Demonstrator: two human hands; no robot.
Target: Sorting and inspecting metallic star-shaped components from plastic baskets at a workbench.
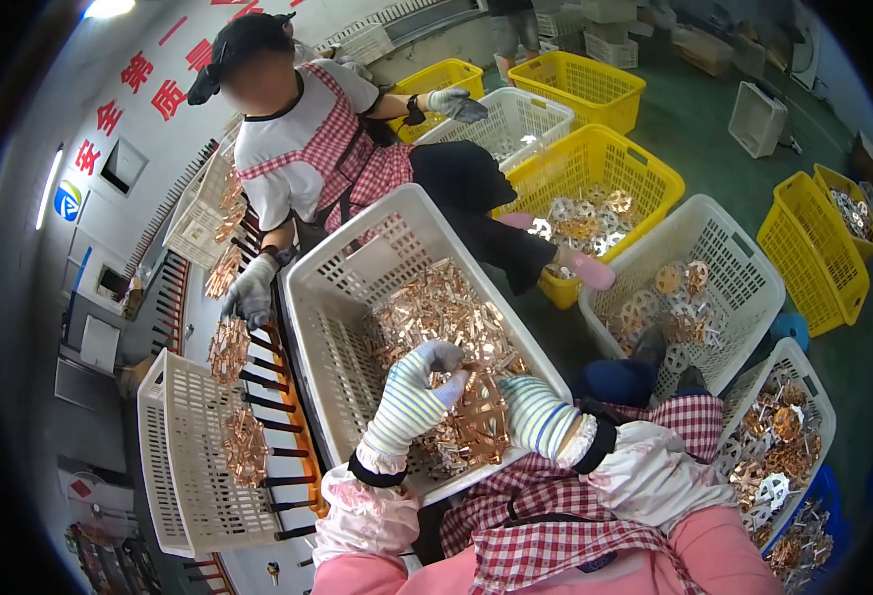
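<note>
A white perforated crate (pixel 345 260) tilts in front of me, heaped with small copper-coloured metal pieces (pixel 446 315). Over its near end is a larger flat copper-coloured metal part with cut-outs (pixel 480 421). My left hand (pixel 412 395), in a striped knit glove, is closed with thumb and fingertips pinched by the part's upper left; whatever is between them is too small to make out. Wearing a matching glove, my right hand (pixel 538 415) closes on the part's right edge. Its fingertips are partly hidden behind the metal.
A co-worker (pixel 303 149) in a checked apron sits at a slatted conveyor (pixel 293 412) to the left, beside another white crate (pixel 184 456). Yellow baskets (pixel 655 183) and a white crate of metal discs (pixel 744 268) stand right. More metal parts (pixel 774 446) fill the crate at lower right.
</note>
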